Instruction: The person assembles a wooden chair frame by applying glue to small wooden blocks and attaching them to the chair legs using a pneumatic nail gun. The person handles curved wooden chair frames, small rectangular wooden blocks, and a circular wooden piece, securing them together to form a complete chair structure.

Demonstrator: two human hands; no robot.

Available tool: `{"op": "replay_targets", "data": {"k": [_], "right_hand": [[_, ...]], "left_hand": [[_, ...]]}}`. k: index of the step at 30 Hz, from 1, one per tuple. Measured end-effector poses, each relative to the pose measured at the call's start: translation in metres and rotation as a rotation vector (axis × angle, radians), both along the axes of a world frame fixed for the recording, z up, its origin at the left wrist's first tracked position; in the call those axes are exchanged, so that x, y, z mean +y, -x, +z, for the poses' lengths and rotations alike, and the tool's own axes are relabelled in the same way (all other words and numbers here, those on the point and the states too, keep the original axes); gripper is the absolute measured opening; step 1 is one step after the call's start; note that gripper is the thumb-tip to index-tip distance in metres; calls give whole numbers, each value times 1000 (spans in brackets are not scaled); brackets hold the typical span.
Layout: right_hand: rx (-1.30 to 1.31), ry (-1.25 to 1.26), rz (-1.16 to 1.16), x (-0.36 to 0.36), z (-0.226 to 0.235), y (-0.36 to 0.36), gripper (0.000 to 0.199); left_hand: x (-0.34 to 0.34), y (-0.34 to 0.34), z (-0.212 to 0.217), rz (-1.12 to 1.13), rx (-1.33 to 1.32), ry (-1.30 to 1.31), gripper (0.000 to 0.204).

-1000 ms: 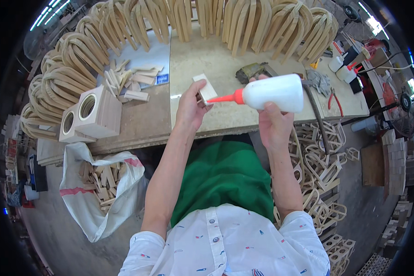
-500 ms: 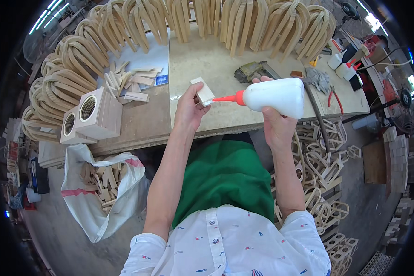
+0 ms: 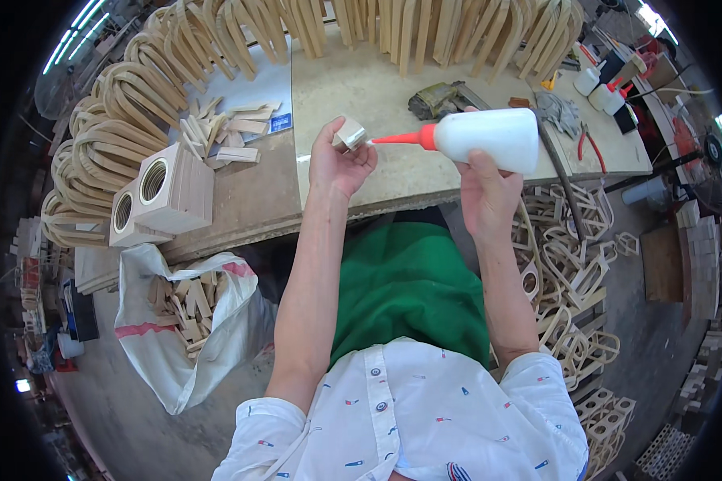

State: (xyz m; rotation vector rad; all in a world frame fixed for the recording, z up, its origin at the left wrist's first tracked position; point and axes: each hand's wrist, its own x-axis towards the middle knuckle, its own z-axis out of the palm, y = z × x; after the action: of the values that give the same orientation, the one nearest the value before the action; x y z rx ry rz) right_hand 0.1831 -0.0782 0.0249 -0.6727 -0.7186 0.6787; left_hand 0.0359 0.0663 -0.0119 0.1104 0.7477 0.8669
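Since the earlier frame, both hands have lifted a little and the small wooden block [image 3: 348, 133] is now turned more toward the nozzle. Left hand [image 3: 338, 164] grasps this block between its fingertips, above the front edge of the workbench [image 3: 393, 172]. Right hand [image 3: 483, 188] is clenched around the white glue bottle [image 3: 489, 138], held sideways, and its red nozzle [image 3: 403, 138] touches the block.

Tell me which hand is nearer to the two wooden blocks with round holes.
Left. The left hand, holding a small wood piece, is closer to the blocks; the right hand, gripping the glue bottle, is farther away.
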Motion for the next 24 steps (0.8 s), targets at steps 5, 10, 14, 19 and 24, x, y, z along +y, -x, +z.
{"op": "replay_targets", "data": {"k": [5,10,14,19,24], "right_hand": [[81,0,45,0,4,11,56],[-10,2,17,2,5,15,56],[-65,22,22,2,5,13,55],[-86,23,19,2,4,12,53],[-116,45,-17,2,5,8,50]], "left_hand": [[-8,-7,2,-6,-38,36,40],[-12,-12,3,-16,-34,20,49],[-15,-12,5,-7,0,27,50],[-17,-8,3,-19,24,6,49],[-16,-1,-3,-46,13,-43,50]]}}
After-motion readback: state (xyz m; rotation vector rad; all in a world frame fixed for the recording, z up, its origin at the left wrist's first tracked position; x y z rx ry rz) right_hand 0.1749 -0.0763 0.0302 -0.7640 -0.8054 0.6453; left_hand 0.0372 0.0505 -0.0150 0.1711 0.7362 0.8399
